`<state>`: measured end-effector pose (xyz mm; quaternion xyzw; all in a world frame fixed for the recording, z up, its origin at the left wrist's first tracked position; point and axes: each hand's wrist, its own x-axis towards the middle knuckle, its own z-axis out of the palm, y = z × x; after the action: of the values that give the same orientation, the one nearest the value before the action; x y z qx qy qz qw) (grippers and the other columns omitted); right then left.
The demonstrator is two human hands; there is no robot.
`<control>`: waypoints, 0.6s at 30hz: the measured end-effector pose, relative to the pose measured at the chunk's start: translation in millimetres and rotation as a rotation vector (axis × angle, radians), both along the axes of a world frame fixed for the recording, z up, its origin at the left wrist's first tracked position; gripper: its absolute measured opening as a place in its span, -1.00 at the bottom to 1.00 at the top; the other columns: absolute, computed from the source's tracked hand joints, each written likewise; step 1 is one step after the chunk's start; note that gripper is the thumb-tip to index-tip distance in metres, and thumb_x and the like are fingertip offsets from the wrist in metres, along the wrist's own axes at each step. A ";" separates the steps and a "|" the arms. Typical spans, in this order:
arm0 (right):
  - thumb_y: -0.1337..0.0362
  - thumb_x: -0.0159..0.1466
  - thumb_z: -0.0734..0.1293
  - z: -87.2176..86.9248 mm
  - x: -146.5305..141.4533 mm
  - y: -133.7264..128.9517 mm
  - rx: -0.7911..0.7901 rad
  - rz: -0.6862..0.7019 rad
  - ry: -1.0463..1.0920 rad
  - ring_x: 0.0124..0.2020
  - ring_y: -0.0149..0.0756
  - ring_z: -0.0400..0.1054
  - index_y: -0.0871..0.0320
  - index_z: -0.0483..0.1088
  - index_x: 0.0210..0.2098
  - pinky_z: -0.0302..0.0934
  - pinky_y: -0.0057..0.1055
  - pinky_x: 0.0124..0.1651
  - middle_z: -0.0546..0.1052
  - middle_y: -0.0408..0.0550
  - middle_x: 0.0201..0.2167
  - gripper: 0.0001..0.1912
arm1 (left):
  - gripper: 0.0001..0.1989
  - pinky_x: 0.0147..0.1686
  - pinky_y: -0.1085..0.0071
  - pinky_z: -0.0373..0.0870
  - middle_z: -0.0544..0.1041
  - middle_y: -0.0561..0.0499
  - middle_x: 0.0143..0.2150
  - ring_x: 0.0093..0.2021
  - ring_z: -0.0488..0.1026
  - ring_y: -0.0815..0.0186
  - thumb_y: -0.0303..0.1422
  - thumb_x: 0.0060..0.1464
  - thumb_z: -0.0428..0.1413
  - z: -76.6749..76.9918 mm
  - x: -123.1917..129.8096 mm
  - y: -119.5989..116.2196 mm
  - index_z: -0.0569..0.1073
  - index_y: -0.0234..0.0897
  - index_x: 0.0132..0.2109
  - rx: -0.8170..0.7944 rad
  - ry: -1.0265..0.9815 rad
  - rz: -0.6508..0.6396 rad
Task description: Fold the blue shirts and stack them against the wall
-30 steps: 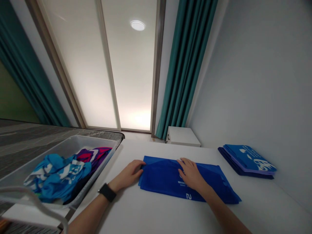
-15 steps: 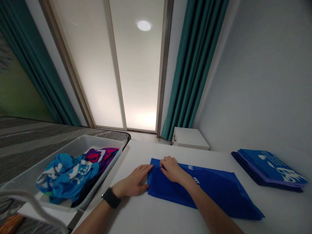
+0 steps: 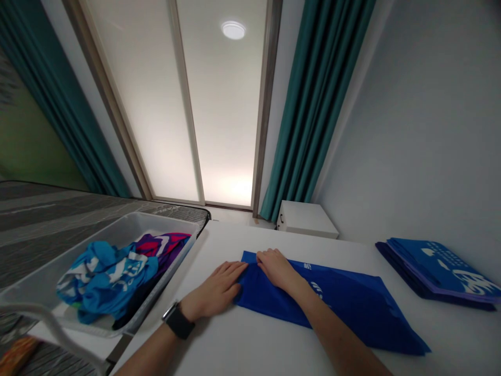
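A folded blue cloth (image 3: 352, 308) with white print lies lengthwise on the white table, its kind hard to tell from the folds. My left hand (image 3: 219, 290), with a dark watch on the wrist, lies flat and open at the cloth's left edge, fingertips touching it. On top of the cloth, near its upper left part, rests my right hand (image 3: 277, 269). Its fingers are bent and pressed together on the fabric, and the thumb is mostly hidden. My right forearm crosses over the middle of the cloth.
A pale plastic bin (image 3: 151, 216) with crumpled blue and purple-red clothes (image 3: 113, 277) stands left of the table (image 3: 227, 344). A stack of folded blue cloths (image 3: 438, 271) lies at the right by the wall. A white cabinet (image 3: 307, 219) stands beyond the table.
My left thumb has drawn closer to its fingers at the cloth's left edge. My right fingers have closed together on the fabric. The view has shifted slightly.
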<state>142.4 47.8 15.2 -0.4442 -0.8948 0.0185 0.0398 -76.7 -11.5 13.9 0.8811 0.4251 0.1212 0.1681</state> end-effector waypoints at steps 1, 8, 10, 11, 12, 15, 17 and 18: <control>0.35 0.37 0.17 -0.7 0.4 0.2 0.000 0.001 0.003 -0.11 -0.17 0.37 0.14 0.37 -0.15 0.09 -0.32 -0.07 0.55 0.01 -0.21 -0.84 | -0.47 0.31 0.06 0.02 0.20 -0.08 0.35 0.32 0.13 0.15 -0.28 0.31 -0.13 -2.5 2.5 -1.2 0.04 -0.17 0.38 0.024 0.015 0.028; 0.34 0.37 0.19 -1.8 2.7 0.1 0.018 0.011 0.020 -0.11 -0.19 0.37 0.14 0.37 -0.15 0.08 -0.32 -0.06 0.54 0.00 -0.20 -0.86 | -0.41 0.32 0.02 -0.04 0.17 -0.09 0.37 0.34 0.10 0.11 -0.13 0.32 -0.13 -19.7 10.8 -6.6 -0.04 -0.15 0.40 0.164 0.116 0.049; 0.35 0.37 0.19 -2.7 3.2 -0.1 0.030 0.020 0.033 -0.11 -0.20 0.36 0.14 0.37 -0.14 0.08 -0.32 -0.06 0.54 0.00 -0.19 -0.85 | -0.42 0.31 -0.01 -0.03 0.16 -0.09 0.37 0.33 0.10 0.10 -0.14 0.32 -0.13 -21.0 10.1 -6.4 -0.03 -0.12 0.40 0.172 0.122 0.044; 0.35 0.37 0.19 -3.2 3.6 0.2 0.031 0.025 0.042 -0.10 -0.20 0.36 0.14 0.37 -0.14 0.08 -0.32 -0.05 0.53 -0.01 -0.18 -0.85 | -0.43 0.31 -0.02 -0.02 0.16 -0.09 0.37 0.33 0.11 0.09 -0.15 0.32 -0.13 -21.2 9.8 -6.3 -0.02 -0.11 0.40 0.177 0.120 0.041; 0.34 0.37 0.19 -3.8 4.2 0.7 0.028 0.030 0.051 -0.10 -0.21 0.36 0.14 0.38 -0.13 0.07 -0.32 -0.05 0.53 -0.01 -0.17 -0.85 | -0.44 0.31 -0.02 -0.02 0.17 -0.09 0.37 0.33 0.11 0.09 -0.16 0.32 -0.12 -21.2 9.5 -6.1 -0.01 -0.09 0.39 0.185 0.115 0.039; 0.30 0.37 0.21 -5.1 7.7 3.6 0.021 0.022 0.077 -0.08 -0.21 0.36 0.14 0.38 -0.12 0.07 -0.31 -0.03 0.53 -0.02 -0.16 -0.86 | -0.46 0.30 -0.03 0.00 0.19 -0.09 0.36 0.32 0.13 0.08 -0.16 0.31 -0.10 -20.5 9.2 -5.8 0.04 -0.06 0.38 0.200 0.103 0.037; 0.28 0.37 0.22 -5.1 11.2 5.8 0.024 -0.003 0.080 -0.08 -0.21 0.36 0.14 0.37 -0.11 0.06 -0.31 -0.02 0.53 -0.01 -0.16 -0.85 | -0.46 0.30 -0.04 0.01 0.19 -0.09 0.36 0.32 0.14 0.08 -0.14 0.30 -0.09 -20.5 9.0 -5.6 0.08 -0.07 0.37 0.186 0.113 0.042; 0.27 0.37 0.22 -4.9 13.2 6.7 0.026 -0.018 0.079 -0.08 -0.21 0.37 0.14 0.37 -0.11 0.06 -0.30 -0.01 0.53 -0.01 -0.15 -0.84 | -0.46 0.29 -0.04 0.01 0.19 -0.10 0.36 0.31 0.14 0.08 -0.13 0.30 -0.09 -20.7 8.8 -5.5 0.09 -0.08 0.36 0.181 0.117 0.046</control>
<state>155.6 54.5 10.3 -0.4508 -0.8887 0.0240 0.0808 -67.8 -16.9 -6.8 0.8884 0.4414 0.1111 0.0597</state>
